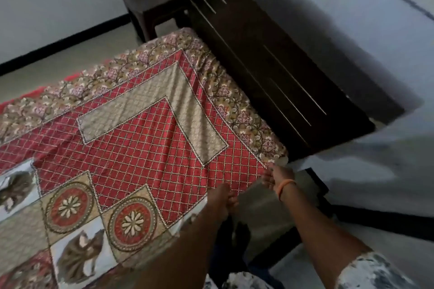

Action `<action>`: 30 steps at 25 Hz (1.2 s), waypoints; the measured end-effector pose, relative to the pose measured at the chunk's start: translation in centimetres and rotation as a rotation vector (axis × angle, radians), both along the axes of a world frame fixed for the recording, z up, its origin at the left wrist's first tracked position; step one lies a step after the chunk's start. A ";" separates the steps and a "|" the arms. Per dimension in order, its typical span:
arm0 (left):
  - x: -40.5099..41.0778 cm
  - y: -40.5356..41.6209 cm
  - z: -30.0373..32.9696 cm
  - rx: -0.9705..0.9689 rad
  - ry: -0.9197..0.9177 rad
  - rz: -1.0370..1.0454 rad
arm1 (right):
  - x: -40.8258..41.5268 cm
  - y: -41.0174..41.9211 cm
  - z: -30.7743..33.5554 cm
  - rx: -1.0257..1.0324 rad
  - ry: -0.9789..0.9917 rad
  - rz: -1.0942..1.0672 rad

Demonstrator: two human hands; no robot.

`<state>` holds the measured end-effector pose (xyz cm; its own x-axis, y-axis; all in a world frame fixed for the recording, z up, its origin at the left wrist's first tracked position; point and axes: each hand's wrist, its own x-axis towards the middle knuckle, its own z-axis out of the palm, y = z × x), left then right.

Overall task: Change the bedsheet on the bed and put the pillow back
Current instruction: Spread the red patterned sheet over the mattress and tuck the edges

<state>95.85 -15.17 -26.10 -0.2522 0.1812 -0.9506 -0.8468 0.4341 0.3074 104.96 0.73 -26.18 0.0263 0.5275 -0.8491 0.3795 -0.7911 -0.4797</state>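
Between both hands' fingers (270, 177), bedsheet (145, 143) edge.

The bedsheet (131, 138) lies spread over the bed before me, my left grip (220, 202) and right grip (277, 177) at its near edge; the headboard (258, 54) stands right, a stool (152, 0) behind.

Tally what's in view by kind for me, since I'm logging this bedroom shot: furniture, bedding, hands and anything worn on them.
Furniture: 2, the dark wooden headboard and the dark stool.
Bedding: 1, the red patterned bedsheet.
Hands: 2, the left hand and right hand, both gripping the bedsheet's edge.
Worn: 1, an orange wristband.
Pillows: 0 visible.
Total: 6.
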 end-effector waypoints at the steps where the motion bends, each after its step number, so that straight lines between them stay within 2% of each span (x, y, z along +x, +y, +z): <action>1: 1.0 2.2 -2.2 -0.008 -0.077 0.072 | 0.3 1.9 -1.8 -0.016 -0.021 0.003; 4: 4.3 7.2 -8.1 0.075 -0.325 0.270 | 1.8 6.2 -8.5 -0.049 -0.114 0.045; 6: 5.5 10.0 -10.7 0.058 -0.408 0.401 | 2.1 8.3 -11.8 -0.104 -0.115 0.064; 10: 6.4 13.6 -12.9 -0.055 -0.313 0.722 | 1.6 11.2 -15.7 -0.241 -0.148 0.150; 12: 6.5 14.7 -13.4 -0.066 -0.259 0.849 | 1.2 12.8 -17.0 -0.174 -0.167 0.156; 14: 6.8 16.0 -14.3 -0.179 -0.151 0.931 | 1.4 14.2 -17.9 -0.025 -0.197 0.205; 17: 7.4 18.0 -14.9 -0.244 -0.122 1.026 | 1.3 15.8 -17.8 -0.096 -0.163 0.280; 19: 8.1 18.3 -13.8 -0.265 -0.102 1.040 | 2.0 16.4 -17.2 -0.181 -0.189 0.356; 20: 9.0 18.0 -13.1 -0.271 -0.083 1.016 | 2.8 16.3 -17.0 -0.156 -0.203 0.403; 23: 13.3 16.5 -12.6 -0.285 -0.065 0.894 | 6.9 15.1 -16.4 0.062 -0.269 0.630; 25: 14.5 16.5 -13.2 -0.284 -0.066 0.905 | 8.5 14.5 -16.3 0.197 -0.301 0.768; 30: 13.9 16.8 -14.4 -0.377 -0.071 0.915 | 7.6 14.7 -15.0 0.264 -0.382 0.917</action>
<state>109.71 1.62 -40.52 -0.0846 -0.3721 -0.9243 -0.9155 -0.3371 0.2195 112.58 15.40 -41.23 -0.2365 0.6496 -0.7226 0.9486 -0.0066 -0.3164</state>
